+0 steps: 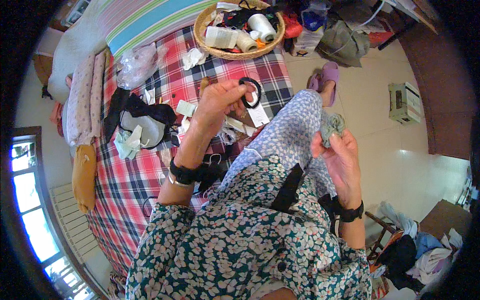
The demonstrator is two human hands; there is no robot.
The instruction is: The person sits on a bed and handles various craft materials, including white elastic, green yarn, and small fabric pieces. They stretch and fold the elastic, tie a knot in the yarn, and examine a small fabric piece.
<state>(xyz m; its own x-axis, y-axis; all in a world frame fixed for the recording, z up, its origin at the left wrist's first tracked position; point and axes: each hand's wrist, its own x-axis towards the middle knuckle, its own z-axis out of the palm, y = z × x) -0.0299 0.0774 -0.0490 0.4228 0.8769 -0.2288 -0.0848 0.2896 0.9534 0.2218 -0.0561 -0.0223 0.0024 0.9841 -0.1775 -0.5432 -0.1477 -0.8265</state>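
My left hand (pixel 228 98) pinches a black ring-shaped band (pixel 258 93) above a red plaid bed cover (pixel 131 183). Between the fingers and thumb of my right hand (pixel 339 153) is a small bundle of grey-green yarn (pixel 332 128), held up beside my knee. The hands are well apart. Below my left hand lie a white tag (pixel 258 115) bearing writing and several small white scraps. A narrow black strip of cloth (pixel 288 189) rests on my lap.
A wicker basket (pixel 240 56) with thread spools stands at the bed's far edge. Clear plastic wrap (pixel 137 67), a grey-and-black cloth item (pixel 140 127) and rolled bedding (pixel 84 101) lie at left. A box (pixel 405 103) stands on the floor; piled clothes (pixel 408 258) are at lower right.
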